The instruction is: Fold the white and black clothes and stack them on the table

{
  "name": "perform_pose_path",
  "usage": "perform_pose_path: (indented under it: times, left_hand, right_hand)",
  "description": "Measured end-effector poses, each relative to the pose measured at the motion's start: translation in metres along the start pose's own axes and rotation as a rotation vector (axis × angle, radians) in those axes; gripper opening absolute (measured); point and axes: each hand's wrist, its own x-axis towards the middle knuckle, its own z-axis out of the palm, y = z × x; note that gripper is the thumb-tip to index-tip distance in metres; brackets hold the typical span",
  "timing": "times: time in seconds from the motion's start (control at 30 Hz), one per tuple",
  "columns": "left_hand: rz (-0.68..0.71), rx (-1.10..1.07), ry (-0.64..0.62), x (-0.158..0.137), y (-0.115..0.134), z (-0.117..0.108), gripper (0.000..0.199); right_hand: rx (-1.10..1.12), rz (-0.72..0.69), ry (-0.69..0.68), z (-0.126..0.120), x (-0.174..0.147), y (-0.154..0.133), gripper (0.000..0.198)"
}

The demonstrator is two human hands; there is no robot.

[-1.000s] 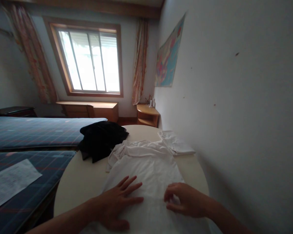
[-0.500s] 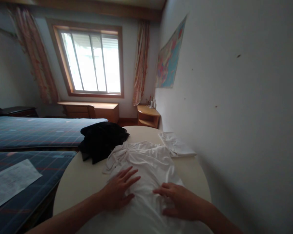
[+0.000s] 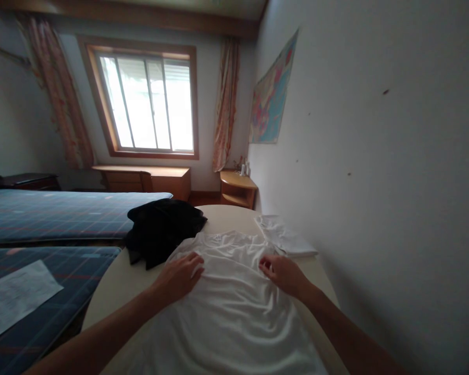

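Note:
A wrinkled white T-shirt [image 3: 234,302] lies spread on a round cream table [image 3: 105,291], its neckline at the far end. My left hand [image 3: 182,276] is at the shirt's left shoulder area, fingers curled closed on the fabric. On the opposite side, my right hand [image 3: 283,273] has its fingers bent together on the cloth near the other shoulder. The fingertips are partly hidden. Beyond my left hand sits a bunched black garment [image 3: 164,229]. A folded white garment [image 3: 285,237] rests past my right hand, near the wall.
Close along the right runs a white wall [image 3: 394,208] with a map [image 3: 273,94] on it. Plaid mattresses [image 3: 70,213] stand to the left, one bearing a sheet of paper [image 3: 19,297]. A desk [image 3: 168,179] and small corner shelf [image 3: 238,179] are at the back.
Both hands have moved forward and apart to the shirt's upper sides, and their spread fingers have curled in. The shirt lies wider and its sleeves no longer show plainly.

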Motion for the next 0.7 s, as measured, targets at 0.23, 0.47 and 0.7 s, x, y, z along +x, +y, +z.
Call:
perform_pose_path:
  times: [0.23, 0.47, 0.7]
  left_hand:
    - [-0.382, 0.179, -0.034, 0.067, -0.057, 0.011, 0.029]
    - [-0.425, 0.137, -0.072, 0.084, -0.073, 0.020, 0.014]
    - [-0.379, 0.074, 0.101, 0.116, -0.084, -0.009, 0.014]
  right_hand:
    - [-0.171, 0.349, 0.206, 0.003, 0.087, 0.043, 0.032]
    - [-0.172, 0.397, 0.124, 0.024, 0.115, 0.047, 0.024]
    - [-0.169, 0.453, 0.236, -0.018, 0.143, 0.062, 0.033]
